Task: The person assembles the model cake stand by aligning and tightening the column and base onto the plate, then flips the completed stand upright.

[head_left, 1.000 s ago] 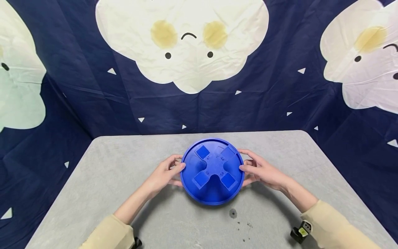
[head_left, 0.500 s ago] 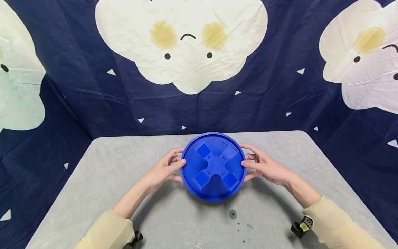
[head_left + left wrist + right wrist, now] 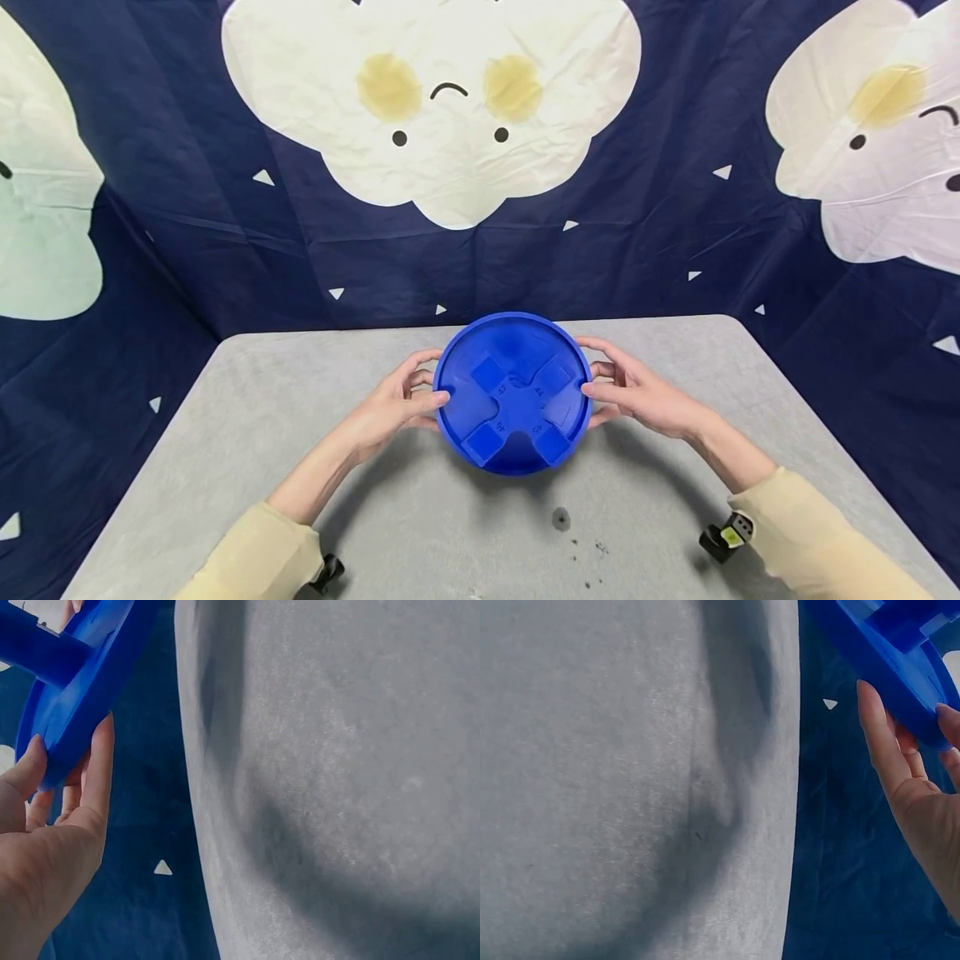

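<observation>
A round blue plastic piece (image 3: 517,408) is held up off the table in the head view. It has a raised rim and a raised cross-shaped middle with small numbers such as 44 and 47. My left hand (image 3: 397,400) grips its left edge, thumb over the rim and fingers behind. On the opposite edge my right hand (image 3: 637,392) holds it the same way. In the left wrist view the blue piece (image 3: 90,697) appears tilted, clasped between thumb and fingers. The right wrist view shows the blue piece's rim (image 3: 889,682) in the right hand (image 3: 922,795).
A grey table (image 3: 375,517) with rounded far corners lies below, carrying the shadows of both arms. Dark spots (image 3: 561,519) mark its surface right of the middle. Behind it hangs a navy cloth (image 3: 300,250) with white clouds and small triangles.
Both hands have raised the blue piece slightly and moved it a little away from me. Its tilt has changed, with the cross-shaped middle now appearing lower within the rim.
</observation>
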`<move>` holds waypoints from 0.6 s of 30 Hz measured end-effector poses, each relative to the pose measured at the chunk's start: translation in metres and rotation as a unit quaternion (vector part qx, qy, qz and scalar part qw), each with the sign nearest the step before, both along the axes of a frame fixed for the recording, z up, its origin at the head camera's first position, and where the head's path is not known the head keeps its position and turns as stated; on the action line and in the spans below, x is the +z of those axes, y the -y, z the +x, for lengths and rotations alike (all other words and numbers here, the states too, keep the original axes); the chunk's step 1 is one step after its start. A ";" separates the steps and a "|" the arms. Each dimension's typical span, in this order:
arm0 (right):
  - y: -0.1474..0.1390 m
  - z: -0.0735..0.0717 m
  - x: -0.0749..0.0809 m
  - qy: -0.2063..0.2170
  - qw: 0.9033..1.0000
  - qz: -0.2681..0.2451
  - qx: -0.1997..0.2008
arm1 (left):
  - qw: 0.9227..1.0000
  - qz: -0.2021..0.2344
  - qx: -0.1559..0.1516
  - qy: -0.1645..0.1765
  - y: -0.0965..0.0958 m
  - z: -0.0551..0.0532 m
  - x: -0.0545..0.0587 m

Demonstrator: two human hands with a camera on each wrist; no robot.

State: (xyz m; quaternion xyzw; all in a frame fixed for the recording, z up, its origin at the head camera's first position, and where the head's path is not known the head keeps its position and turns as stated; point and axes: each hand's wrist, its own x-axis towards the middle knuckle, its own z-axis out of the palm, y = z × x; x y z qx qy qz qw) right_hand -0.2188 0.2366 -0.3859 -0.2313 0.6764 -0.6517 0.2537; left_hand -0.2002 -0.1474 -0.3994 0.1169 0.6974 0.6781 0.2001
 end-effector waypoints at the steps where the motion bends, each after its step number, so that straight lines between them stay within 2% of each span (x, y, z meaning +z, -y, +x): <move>1: 0.000 0.000 0.001 -0.005 1.000 0.004 -0.001 | 1.000 0.003 -0.001 -0.003 0.000 0.000 0.000; 7: -0.001 -0.002 0.006 -0.031 0.999 0.017 0.008 | 1.000 0.006 -0.008 -0.026 0.002 -0.001 0.004; 18: -0.001 0.000 0.018 -0.090 0.995 0.034 0.004 | 0.997 -0.023 -0.027 -0.072 0.004 -0.003 0.012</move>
